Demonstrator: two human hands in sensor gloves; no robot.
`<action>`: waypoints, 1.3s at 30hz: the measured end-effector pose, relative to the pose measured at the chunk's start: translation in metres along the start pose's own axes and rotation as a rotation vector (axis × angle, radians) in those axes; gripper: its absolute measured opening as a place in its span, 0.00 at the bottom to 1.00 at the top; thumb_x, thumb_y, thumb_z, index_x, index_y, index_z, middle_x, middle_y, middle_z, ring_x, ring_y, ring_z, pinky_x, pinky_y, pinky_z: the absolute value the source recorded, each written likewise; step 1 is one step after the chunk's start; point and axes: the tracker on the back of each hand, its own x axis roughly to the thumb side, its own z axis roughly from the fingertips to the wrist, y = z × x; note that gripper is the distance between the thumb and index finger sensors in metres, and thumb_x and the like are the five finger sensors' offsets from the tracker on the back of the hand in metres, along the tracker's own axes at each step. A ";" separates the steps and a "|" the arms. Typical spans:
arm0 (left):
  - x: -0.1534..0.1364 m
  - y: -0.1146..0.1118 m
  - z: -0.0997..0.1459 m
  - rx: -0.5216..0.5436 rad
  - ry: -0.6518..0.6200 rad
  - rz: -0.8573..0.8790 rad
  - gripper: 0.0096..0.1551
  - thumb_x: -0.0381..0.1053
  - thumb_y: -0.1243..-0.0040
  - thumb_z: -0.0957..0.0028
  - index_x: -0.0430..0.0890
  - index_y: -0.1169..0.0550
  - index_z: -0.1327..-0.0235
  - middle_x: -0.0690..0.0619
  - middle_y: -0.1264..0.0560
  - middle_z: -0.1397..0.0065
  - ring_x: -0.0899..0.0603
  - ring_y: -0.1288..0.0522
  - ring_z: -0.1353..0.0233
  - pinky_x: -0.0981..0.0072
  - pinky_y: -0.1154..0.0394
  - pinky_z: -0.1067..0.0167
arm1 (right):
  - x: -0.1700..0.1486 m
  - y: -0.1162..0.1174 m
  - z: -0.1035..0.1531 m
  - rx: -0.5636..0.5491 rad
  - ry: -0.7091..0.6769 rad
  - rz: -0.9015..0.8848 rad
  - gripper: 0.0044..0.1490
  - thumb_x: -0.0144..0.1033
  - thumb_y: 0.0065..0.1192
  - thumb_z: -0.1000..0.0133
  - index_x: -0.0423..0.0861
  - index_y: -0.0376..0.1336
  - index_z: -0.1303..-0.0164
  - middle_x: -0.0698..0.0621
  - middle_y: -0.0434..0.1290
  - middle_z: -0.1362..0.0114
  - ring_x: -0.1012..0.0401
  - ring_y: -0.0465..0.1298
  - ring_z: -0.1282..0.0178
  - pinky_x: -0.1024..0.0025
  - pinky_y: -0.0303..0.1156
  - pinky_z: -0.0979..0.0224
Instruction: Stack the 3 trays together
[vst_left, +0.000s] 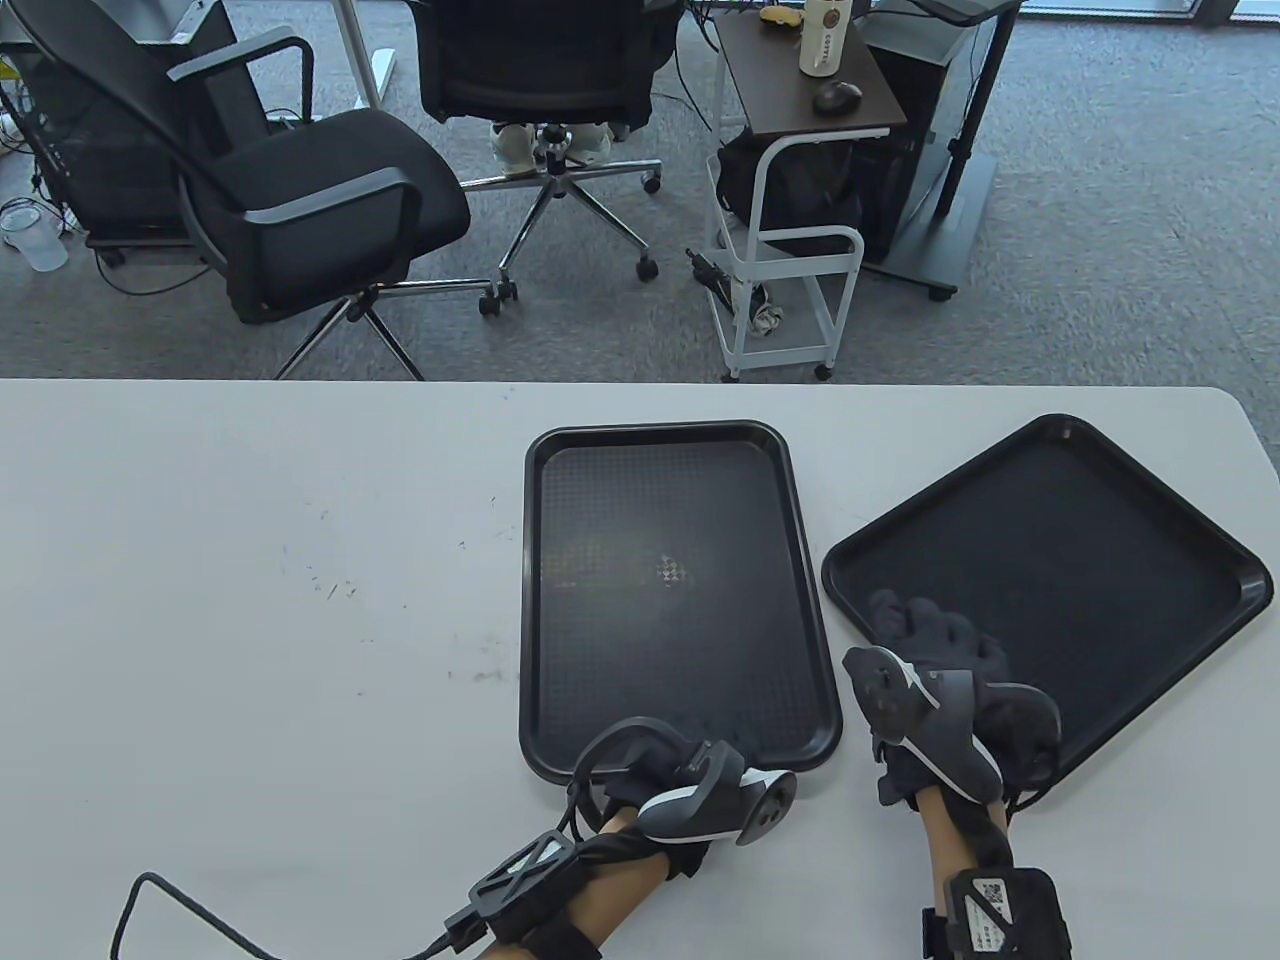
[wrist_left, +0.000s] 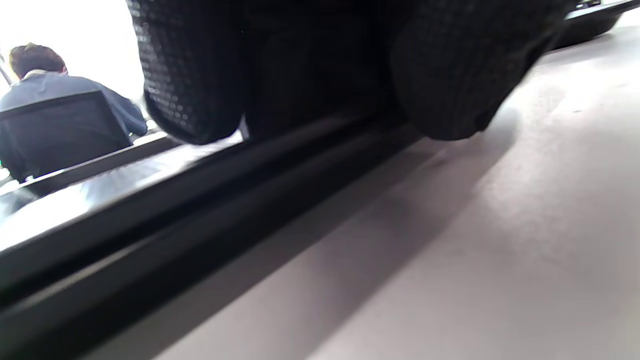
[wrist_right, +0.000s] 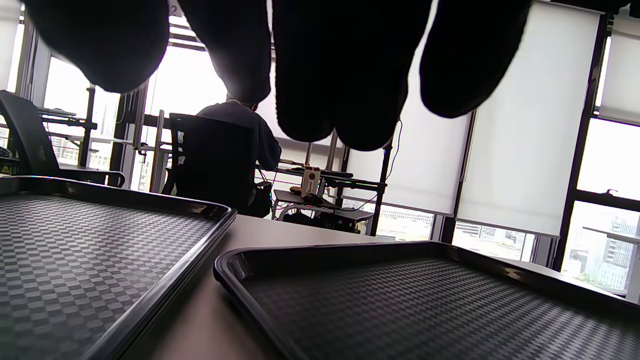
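Two black trays lie apart on the white desk (vst_left: 250, 600) — a third is not separately visible. The upright tray (vst_left: 675, 590) lies ahead of the left hand (vst_left: 690, 790), whose fingers (wrist_left: 450, 85) curl at its near rim; whether they grip it I cannot tell. The angled tray (vst_left: 1080, 570) lies beneath the right hand (vst_left: 940, 690), whose fingers (wrist_right: 345, 100) hang loosely spread above its floor, pinching nothing. Risk, as judged: lifting the angled tray by one corner may let it tilt and slip — or, kept skewed, its rim could catch the upright tray's edge instead of nesting.
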 end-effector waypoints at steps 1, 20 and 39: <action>0.000 0.000 0.001 0.015 -0.012 -0.008 0.34 0.55 0.25 0.59 0.57 0.19 0.35 0.55 0.16 0.35 0.45 0.10 0.45 0.56 0.13 0.46 | 0.000 0.000 0.000 0.003 -0.002 0.002 0.39 0.64 0.61 0.52 0.60 0.62 0.30 0.50 0.76 0.26 0.49 0.79 0.30 0.44 0.73 0.32; -0.084 0.057 0.041 0.191 0.128 0.169 0.42 0.65 0.34 0.57 0.60 0.27 0.24 0.54 0.24 0.21 0.38 0.21 0.24 0.42 0.28 0.28 | 0.001 0.000 -0.001 0.011 -0.004 -0.007 0.39 0.64 0.61 0.52 0.60 0.62 0.30 0.50 0.76 0.26 0.49 0.79 0.30 0.44 0.73 0.32; -0.206 0.039 0.146 0.311 0.475 0.042 0.46 0.69 0.36 0.57 0.63 0.33 0.20 0.55 0.32 0.13 0.35 0.31 0.15 0.35 0.40 0.21 | 0.000 0.002 0.000 0.014 -0.001 0.007 0.39 0.64 0.61 0.52 0.60 0.62 0.30 0.50 0.76 0.26 0.49 0.79 0.30 0.44 0.73 0.32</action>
